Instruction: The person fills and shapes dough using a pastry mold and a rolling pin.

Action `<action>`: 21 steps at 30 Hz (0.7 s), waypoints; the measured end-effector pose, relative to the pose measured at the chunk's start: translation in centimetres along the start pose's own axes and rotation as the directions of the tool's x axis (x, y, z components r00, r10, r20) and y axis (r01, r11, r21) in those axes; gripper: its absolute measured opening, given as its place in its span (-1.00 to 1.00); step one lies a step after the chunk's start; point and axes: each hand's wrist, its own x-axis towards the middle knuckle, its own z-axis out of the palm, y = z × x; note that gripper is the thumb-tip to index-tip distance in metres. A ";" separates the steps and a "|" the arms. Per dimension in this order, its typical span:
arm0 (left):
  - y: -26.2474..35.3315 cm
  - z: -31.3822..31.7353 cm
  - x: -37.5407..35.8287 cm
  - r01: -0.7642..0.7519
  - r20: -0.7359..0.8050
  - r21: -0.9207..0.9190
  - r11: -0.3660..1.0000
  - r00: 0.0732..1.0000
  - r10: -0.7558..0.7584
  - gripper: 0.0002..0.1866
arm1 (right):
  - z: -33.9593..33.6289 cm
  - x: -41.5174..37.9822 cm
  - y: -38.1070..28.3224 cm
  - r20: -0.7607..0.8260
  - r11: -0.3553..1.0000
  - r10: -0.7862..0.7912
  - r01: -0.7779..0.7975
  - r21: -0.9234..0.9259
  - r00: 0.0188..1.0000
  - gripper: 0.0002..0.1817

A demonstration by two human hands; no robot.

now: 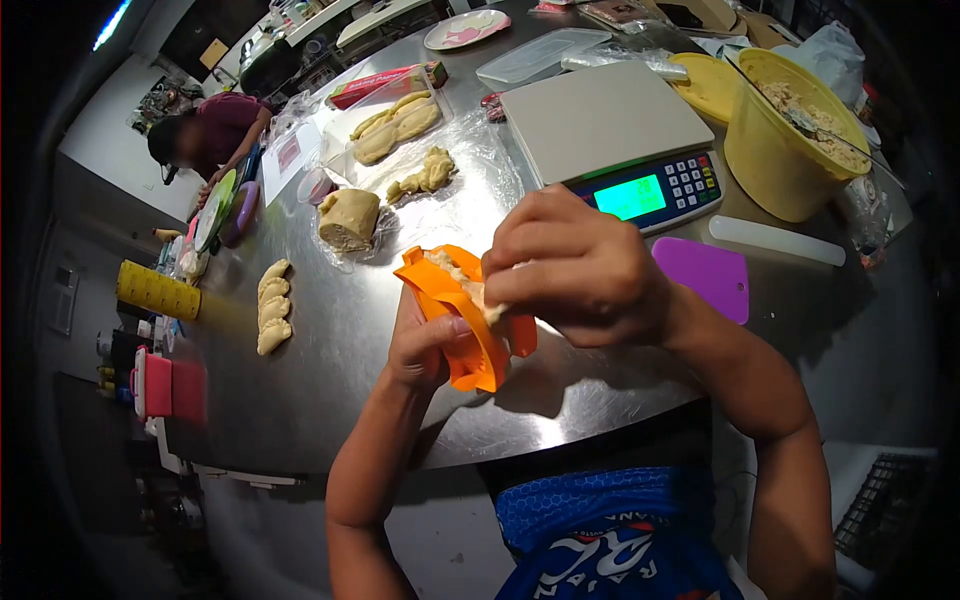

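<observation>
My left hand (422, 345) grips an orange plastic dumpling mould (462, 335), thumb on its outer side, held above the metal table. Pale dough and filling (455, 268) show inside the half-folded mould. My right hand (575, 265) has its fingers pinched together at the mould's right side, against the dough; just what they hold is partly hidden. A cut block of dough (349, 219) lies on plastic wrap beyond my left hand, with a twisted dough piece (422, 175) near it. Several crimped dumplings (273, 308) stand in a row at the left.
Behind my right hand is a digital scale (610, 120). A yellow bucket of filling (780, 150), a white rolling pin (777, 241) and a purple scraper (703, 277) are at the right. Another person (222, 130) is at the far left edge of the table (350, 400).
</observation>
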 end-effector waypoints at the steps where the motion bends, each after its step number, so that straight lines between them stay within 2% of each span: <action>1: 0.0 0.1 -0.1 -0.013 -0.040 -0.098 0.995 0.999 0.009 -0.32 | -0.1 0.0 0.0 -0.038 0.993 0.067 -0.063 0.096 0.997 -0.81; 3: -0.1 -0.5 -0.3 -0.025 -0.011 -0.132 0.991 1.000 0.024 -0.31 | -0.6 -0.2 0.2 -0.081 0.949 0.203 -0.175 0.263 0.976 -0.79; 4: -0.1 -1.0 -0.4 -0.040 0.012 -0.168 0.985 0.999 0.042 -0.30 | -0.7 -0.2 0.4 -0.164 0.890 0.314 -0.230 0.394 0.935 -0.87; 6: -0.1 -1.6 -0.3 -0.029 0.022 -0.203 0.979 0.999 0.034 -0.31 | -1.6 0.1 0.2 -0.248 0.841 0.397 -0.242 0.484 0.884 -0.93; 7: -0.1 -1.7 -0.3 -0.030 -0.003 -0.182 0.983 1.000 0.030 -0.31 | -1.8 0.1 0.2 -0.228 0.853 0.407 -0.279 0.441 0.884 -0.86; 8: -0.1 -1.6 -0.2 -0.029 -0.027 -0.160 0.987 0.999 0.025 -0.31 | -1.7 0.2 0.2 -0.228 0.854 0.404 -0.276 0.442 0.886 -0.86; 10: 0.2 -0.7 -0.2 -0.042 -0.066 -0.117 0.992 0.997 0.034 -0.31 | -1.5 0.1 0.2 -0.062 0.946 0.243 -0.222 0.235 0.968 -0.75; 11: 0.4 -0.4 -0.2 -0.026 -0.053 -0.099 0.995 0.998 0.021 -0.31 | -1.4 0.1 0.1 -0.003 0.972 0.189 -0.187 0.143 0.982 -0.62; 12: 0.4 -0.2 -0.2 -0.013 -0.042 -0.082 0.997 0.999 0.009 -0.31 | -1.1 0.1 -0.2 0.016 0.976 0.185 -0.185 0.118 0.983 -0.59; 14: 0.1 -0.4 0.0 -0.036 -0.065 -0.075 0.997 0.997 0.032 -0.31 | -0.4 0.1 0.2 -0.006 0.995 0.091 -0.091 0.045 0.996 -0.61; 15: 0.0 -0.5 0.0 -0.030 -0.041 -0.006 1.000 0.999 0.029 -0.27 | -0.2 0.1 0.2 -0.006 0.995 0.092 -0.091 0.048 0.996 -0.61; 17: 0.0 -0.7 0.2 -0.027 -0.014 0.061 0.998 1.000 0.028 -0.22 | -0.1 0.1 0.4 0.027 1.000 -0.019 0.019 -0.005 0.999 -0.74; 21: 0.0 -0.9 0.2 -0.027 -0.039 0.080 0.996 0.999 0.030 -0.22 | 0.8 -0.5 0.2 0.010 0.999 0.027 -0.028 0.035 1.000 -0.76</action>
